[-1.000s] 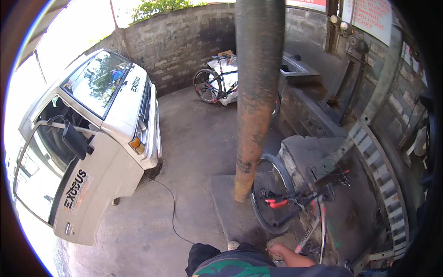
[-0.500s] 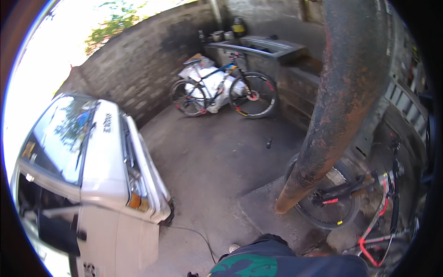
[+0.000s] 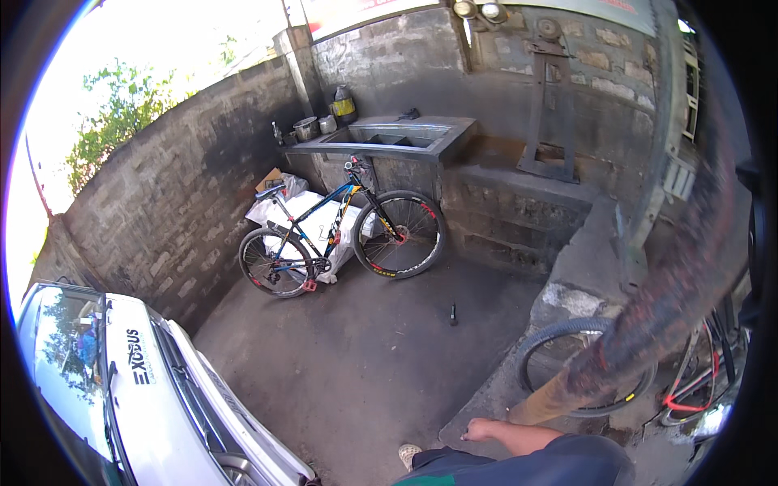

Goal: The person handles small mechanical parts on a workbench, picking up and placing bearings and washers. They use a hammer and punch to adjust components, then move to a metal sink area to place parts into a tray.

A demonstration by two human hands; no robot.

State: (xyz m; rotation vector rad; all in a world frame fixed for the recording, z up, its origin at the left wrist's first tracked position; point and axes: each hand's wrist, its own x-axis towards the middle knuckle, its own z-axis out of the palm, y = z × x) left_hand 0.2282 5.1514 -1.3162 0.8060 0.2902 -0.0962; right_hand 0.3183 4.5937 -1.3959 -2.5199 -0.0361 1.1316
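My right hand (image 3: 484,429) shows near the lower edge, at the end of a bare forearm bent across to the left. Its fingers are curled in, and I cannot make out whether anything is inside them. Just beyond the hand is the foot of a thick rusty post (image 3: 547,397), with no clear contact between them. Below and left of the hand, a pale shoe (image 3: 409,455) steps on the concrete floor. My left hand is outside the picture. On the floor ahead stands a small black object (image 3: 453,314), too small to name.
A blue-and-black mountain bike (image 3: 324,223) leans by white sacks under a concrete sink (image 3: 454,138). A white vehicle (image 3: 154,381) fills the lower left. Behind the post, a bicycle wheel (image 3: 531,356) and a red frame (image 3: 697,403) lie at the right. A metal stand (image 3: 535,121) rests on a ledge.
The view has lifted and moved forward: the bike looks larger, the upper wall shows, and the post has shifted right. My right hand has come clearly into view.
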